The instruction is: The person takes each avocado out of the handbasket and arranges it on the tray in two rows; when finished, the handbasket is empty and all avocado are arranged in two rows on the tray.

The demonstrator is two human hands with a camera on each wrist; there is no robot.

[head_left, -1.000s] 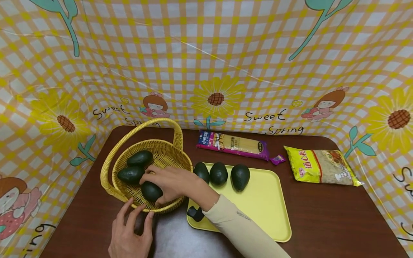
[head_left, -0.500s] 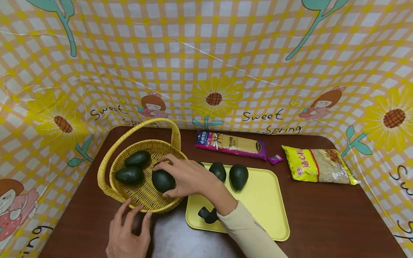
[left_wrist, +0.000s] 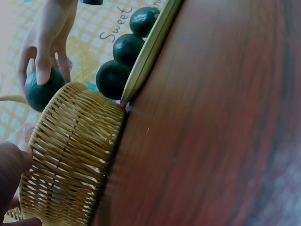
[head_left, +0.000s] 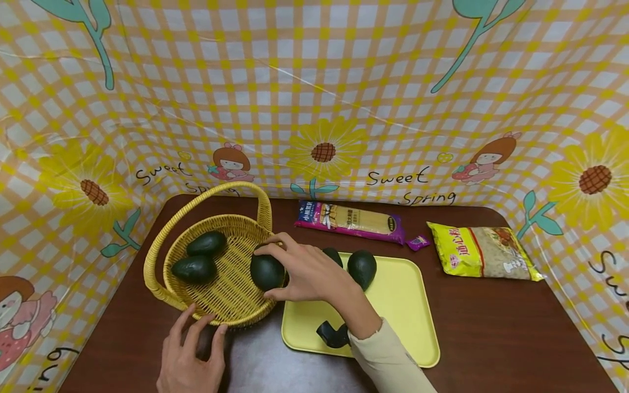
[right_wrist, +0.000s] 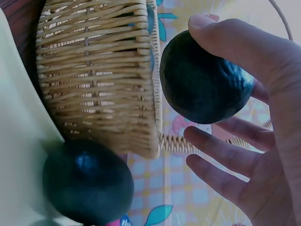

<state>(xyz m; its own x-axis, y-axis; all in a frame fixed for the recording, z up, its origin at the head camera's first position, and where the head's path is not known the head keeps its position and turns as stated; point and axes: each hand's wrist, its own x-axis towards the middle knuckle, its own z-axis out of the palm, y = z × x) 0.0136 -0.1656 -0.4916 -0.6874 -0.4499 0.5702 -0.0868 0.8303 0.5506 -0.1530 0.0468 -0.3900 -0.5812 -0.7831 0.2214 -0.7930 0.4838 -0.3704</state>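
My right hand (head_left: 312, 273) holds a dark green avocado (head_left: 267, 272) over the right side of the yellow wicker basket (head_left: 236, 316), thumb and fingers around it. In the right wrist view the avocado (right_wrist: 204, 77) is beside the basket's rim. Two more avocados (head_left: 194, 269) lie at the left inside the basket. My left hand (head_left: 191, 349) grips the basket's front rim with its fingertips and thumb. On the yellow tray (head_left: 403, 305) stand avocados (head_left: 362, 268) along the back left; my right hand partly hides them in the head view, but three show in the left wrist view.
A purple spaghetti packet (head_left: 350, 220) lies behind the tray beside a small purple wrapped piece (head_left: 417, 243). A yellow pasta bag (head_left: 484, 251) is at the right. The basket's tall handle (head_left: 196, 210) arches over its left and back. A black piece (head_left: 334, 334) shows below my right wrist.
My right hand has lifted the avocado from the basket's front middle and carried it right to the basket's right side. My left hand stays at the rim.
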